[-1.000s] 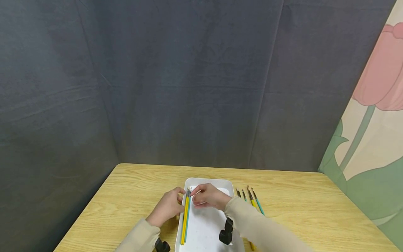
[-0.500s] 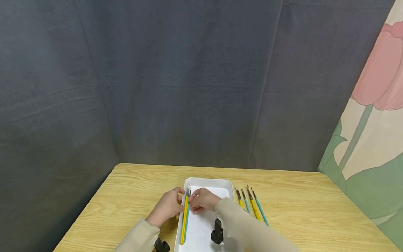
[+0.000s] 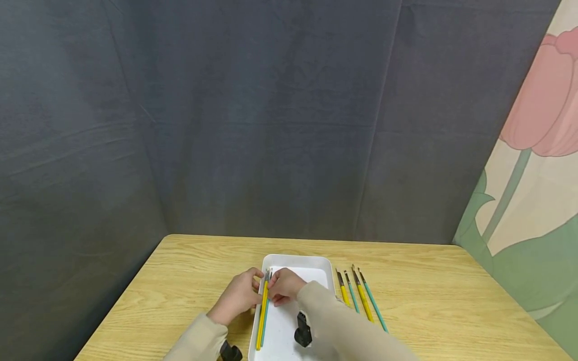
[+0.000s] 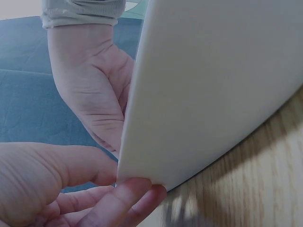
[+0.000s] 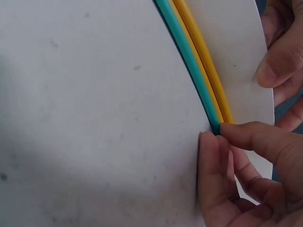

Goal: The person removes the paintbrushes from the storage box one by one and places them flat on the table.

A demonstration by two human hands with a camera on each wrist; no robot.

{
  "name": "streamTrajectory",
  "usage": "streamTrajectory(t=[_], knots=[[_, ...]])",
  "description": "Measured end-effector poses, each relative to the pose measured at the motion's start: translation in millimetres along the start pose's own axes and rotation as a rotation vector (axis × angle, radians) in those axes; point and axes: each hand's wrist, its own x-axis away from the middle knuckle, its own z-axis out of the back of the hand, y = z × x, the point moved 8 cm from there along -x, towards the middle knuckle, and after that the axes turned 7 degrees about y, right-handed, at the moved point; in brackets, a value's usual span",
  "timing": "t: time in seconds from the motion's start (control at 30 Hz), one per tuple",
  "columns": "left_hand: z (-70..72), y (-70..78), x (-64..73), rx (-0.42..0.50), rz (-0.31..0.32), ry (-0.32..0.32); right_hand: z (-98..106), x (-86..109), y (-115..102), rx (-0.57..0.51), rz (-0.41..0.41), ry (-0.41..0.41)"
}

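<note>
A white tray (image 3: 295,257) lies on the table, with two yellow paintbrushes (image 5: 207,61) and a teal paintbrush (image 5: 184,52) side by side along its left wall. My left hand (image 3: 239,296) grips the tray's left side, thumb at the rim and fingertips against the outer wall in the left wrist view. Over the tray, my right hand (image 3: 285,287) pinches the teal paintbrush between thumb and fingers near its far end. Its fingertips rest right at the tray floor and partly hide the brushes beyond.
Right of the tray, several more paintbrushes (image 3: 365,300), yellow and teal, lie on the wooden table (image 3: 433,301) with bristles pointing away. A dark curtain (image 3: 271,150) hangs behind the table, and a flower-patterned cloth (image 3: 537,200) is at the right.
My right hand has moved left across the tray and closed in on the brushes. The left hand keeps its place at the tray's side.
</note>
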Motion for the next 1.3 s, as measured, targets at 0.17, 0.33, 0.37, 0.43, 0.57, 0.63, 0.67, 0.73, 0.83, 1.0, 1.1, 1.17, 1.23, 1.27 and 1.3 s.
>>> streamTrajectory(t=[0.17,0.33,0.37,0.43,0.57,0.63,0.67,0.73,0.83,1.0,1.1,1.17,1.23,1.27,1.3], knots=[[1.0,-0.5,0.3,0.002,0.011,-0.002,-1,-2.9,-2,0.077,0.016,0.022],[0.5,-0.3,0.7,0.009,0.009,-0.004,0,-5.6,-5,0.197,0.061,0.04],[0.5,-0.4,0.7,0.009,0.01,-0.004,0,-5.9,-6,0.206,0.064,0.04],[0.7,-0.4,0.4,0.005,0.014,-0.004,0,-6.0,-7,0.221,0.068,0.041],[1.1,-0.3,-0.1,0.003,0.019,-0.003,1,-6.0,-9,0.232,0.07,0.048],[1.0,-0.7,-0.5,0.0,0.02,0.0,1,-5.9,-9,0.237,0.066,0.047],[1.1,-0.8,-0.6,-0.001,0.019,0.001,1,-5.8,-10,0.241,0.064,0.047],[1.1,-0.9,-0.7,-0.006,0.02,0.003,1,-5.3,-10,0.249,0.06,0.044],[0.3,-2.4,-1.1,-0.009,0.026,-0.001,2,-4.0,-11,0.259,0.055,0.036],[-1.1,-3.9,-1.5,-0.006,0.027,-0.007,3,0.4,-12,0.233,0.041,0.005],[-1.0,-3.2,-1.1,-0.003,0.023,-0.008,5,2.0,-12,0.209,0.037,-0.019],[-0.9,-2.7,-0.6,0.0,0.023,-0.01,6,2.3,-11,0.191,0.036,-0.032],[-0.7,-2.4,-0.3,-0.001,0.024,-0.01,7,2.4,-10,0.169,0.033,-0.04],[-0.7,-2.4,-0.2,-0.002,0.023,-0.01,8,2.5,-9,0.151,0.03,-0.044],[-0.6,-1.9,0.1,-0.002,0.022,-0.011,10,2.6,-8,0.132,0.027,-0.047]])
